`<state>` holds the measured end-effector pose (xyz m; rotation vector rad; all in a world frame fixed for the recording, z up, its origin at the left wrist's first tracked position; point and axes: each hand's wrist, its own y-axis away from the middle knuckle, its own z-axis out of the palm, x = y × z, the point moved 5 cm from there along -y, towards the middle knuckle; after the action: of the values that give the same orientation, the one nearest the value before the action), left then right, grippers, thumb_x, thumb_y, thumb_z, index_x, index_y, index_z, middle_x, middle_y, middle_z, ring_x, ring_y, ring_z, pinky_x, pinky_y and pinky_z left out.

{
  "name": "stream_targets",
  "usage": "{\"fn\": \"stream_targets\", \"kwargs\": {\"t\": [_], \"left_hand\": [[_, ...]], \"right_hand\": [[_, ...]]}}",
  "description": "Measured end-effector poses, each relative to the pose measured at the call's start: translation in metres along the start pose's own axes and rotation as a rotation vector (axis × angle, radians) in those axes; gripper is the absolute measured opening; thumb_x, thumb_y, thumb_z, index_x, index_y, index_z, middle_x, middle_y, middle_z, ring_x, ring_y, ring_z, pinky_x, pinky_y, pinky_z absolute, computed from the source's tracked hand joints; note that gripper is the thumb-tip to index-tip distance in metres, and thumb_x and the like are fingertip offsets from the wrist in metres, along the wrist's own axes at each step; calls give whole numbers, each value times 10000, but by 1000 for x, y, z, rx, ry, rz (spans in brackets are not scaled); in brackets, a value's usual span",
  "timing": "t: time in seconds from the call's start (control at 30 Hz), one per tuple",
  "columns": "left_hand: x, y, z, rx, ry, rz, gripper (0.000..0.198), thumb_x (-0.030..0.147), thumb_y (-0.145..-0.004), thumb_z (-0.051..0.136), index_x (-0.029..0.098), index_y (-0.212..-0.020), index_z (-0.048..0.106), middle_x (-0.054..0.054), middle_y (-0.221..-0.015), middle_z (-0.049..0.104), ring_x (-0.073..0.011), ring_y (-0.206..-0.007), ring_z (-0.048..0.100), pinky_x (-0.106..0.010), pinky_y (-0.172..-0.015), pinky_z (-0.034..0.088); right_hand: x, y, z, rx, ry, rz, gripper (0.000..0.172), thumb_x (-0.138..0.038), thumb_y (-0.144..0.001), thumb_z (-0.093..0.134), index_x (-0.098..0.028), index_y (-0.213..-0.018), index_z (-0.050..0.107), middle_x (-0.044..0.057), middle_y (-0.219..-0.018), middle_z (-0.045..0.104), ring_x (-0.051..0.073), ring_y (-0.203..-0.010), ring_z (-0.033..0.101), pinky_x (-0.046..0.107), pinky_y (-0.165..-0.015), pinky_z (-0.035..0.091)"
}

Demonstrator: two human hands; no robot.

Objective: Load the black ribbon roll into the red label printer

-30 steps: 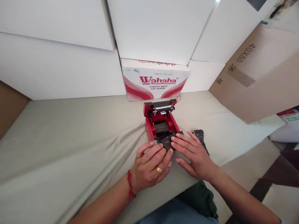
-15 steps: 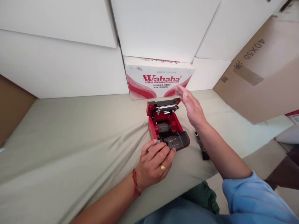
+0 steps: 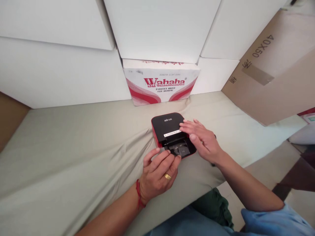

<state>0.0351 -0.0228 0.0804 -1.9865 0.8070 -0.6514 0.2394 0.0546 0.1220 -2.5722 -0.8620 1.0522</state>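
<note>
Head view, one compact red label printer (image 3: pixel 169 127), black lid down, white strip (image 3: pixel 172 133) across the lid's near edge, dark front tray (image 3: pixel 182 150) open at the near side; it stands on a beige cloth-covered surface (image 3: pixel 73 144). Left hand (image 3: pixel 159 172): at the printer's near left corner, fingers curled, thumb and fingertips closed on the edge of the front tray; gold ring (image 3: pixel 167 176) on one finger, red thread band (image 3: pixel 138 196) at the wrist. Right hand (image 3: pixel 202 140): on the printer's right side, flat and unclenched, fingers stretched out with their tips touching the right edge of the lid, gripping nothing. Behind the printer, against the wall of white boxes (image 3: pixel 162 29): one white and red carton printed "Wahaha" (image 3: pixel 159 82). Right of the printer and well apart from it: one tilted brown cardboard box marked "40X50" (image 3: pixel 270 78). Nearer than the printer, at the lower edge: blue sleeve (image 3: pixel 270 219) and a fold of green cloth (image 3: pixel 211 206).
</note>
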Motion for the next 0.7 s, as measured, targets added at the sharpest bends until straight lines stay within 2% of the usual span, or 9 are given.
{"fn": "stream_targets", "kwargs": {"t": [0.1, 0.2, 0.3, 0.37, 0.43, 0.5, 0.53, 0.63, 0.7], "left_hand": [[-1, 2, 2, 8, 29, -7, 343, 61, -980, 722, 240, -1264, 795, -20, -948, 845, -207, -1038, 809, -407, -1275, 499], [-5, 6, 4, 4, 79, -29, 453, 74, -972, 739, 279, -1375, 760, -19, -1013, 848, -218, -1076, 807, -423, -1251, 521], [-14, 10, 1, 41, 164, -83, 535, 168, -1013, 746, 260, -1535, 676, -70, -1148, 832, -268, -1196, 787, -477, -1247, 543], [-25, 11, -2, 74, 241, -144, 576, 249, -1059, 712, 243, -1627, 619, -112, -1284, 793, -300, -1331, 741, -504, -1271, 535], [-41, 12, -4, 81, 329, -260, 575, 297, -1109, 662, 264, -1680, 598, -126, -1433, 749, -302, -1458, 680, -500, -1319, 502], [-60, 14, -1, 66, 450, -447, 549, 324, -1149, 630, 321, -1697, 602, -105, -1594, 699, -291, -1587, 602, -498, -1395, 434], [-69, 15, 2, 46, 534, -550, 541, 344, -1160, 629, 351, -1701, 603, -86, -1671, 665, -289, -1656, 549, -503, -1434, 388], [-85, 19, 18, -14, 834, -793, 534, 446, -1165, 655, 403, -1696, 609, -49, -1778, 618, -306, -1765, 451, -538, -1493, 306], [-89, 19, 25, -18, 953, -878, 535, 514, -1165, 657, 399, -1686, 617, -64, -1717, 689, -322, -1726, 521, -575, -1492, 308]], "right_hand": [[0, 15, 5, -68, 15, -53, 470, -451, -1254, 484, -254, -1557, 786, 121, -1650, 756, 274, -1628, 660, 560, -1398, 500], [2, 14, 5, -100, 14, -37, 455, -429, -1257, 486, -261, -1545, 796, 117, -1623, 776, 273, -1605, 682, 552, -1375, 534], [2, 9, 5, -109, 0, 6, 468, -460, -1264, 465, -273, -1477, 837, 109, -1557, 822, 287, -1555, 727, 585, -1382, 521], [-1, 9, 5, -109, -21, 31, 496, -501, -1262, 457, -276, -1527, 810, 116, -1600, 795, 309, -1602, 686, 614, -1401, 492], [-5, 12, 5, -123, -43, 69, 548, -547, -1254, 461, -288, -1673, 700, 121, -1711, 710, 328, -1695, 582, 633, -1425, 454], [-7, 17, 4, -160, -80, 102, 618, -594, -1246, 459, -315, -1785, 570, 109, -1809, 610, 335, -1774, 460, 650, -1446, 413], [-8, 19, 4, -182, -107, 108, 631, -618, -1244, 445, -334, -1796, 552, 97, -1838, 574, 338, -1799, 411, 665, -1454, 387], [-6, 23, 2, -226, -190, 88, 612, -662, -1245, 378, -367, -1676, 698, 70, -1858, 545, 352, -1828, 344, 736, -1473, 279], [-2, 25, 1, -230, -209, 78, 619, -664, -1247, 353, -365, -1566, 792, 69, -1855, 545, 359, -1829, 338, 761, -1478, 213]]}}
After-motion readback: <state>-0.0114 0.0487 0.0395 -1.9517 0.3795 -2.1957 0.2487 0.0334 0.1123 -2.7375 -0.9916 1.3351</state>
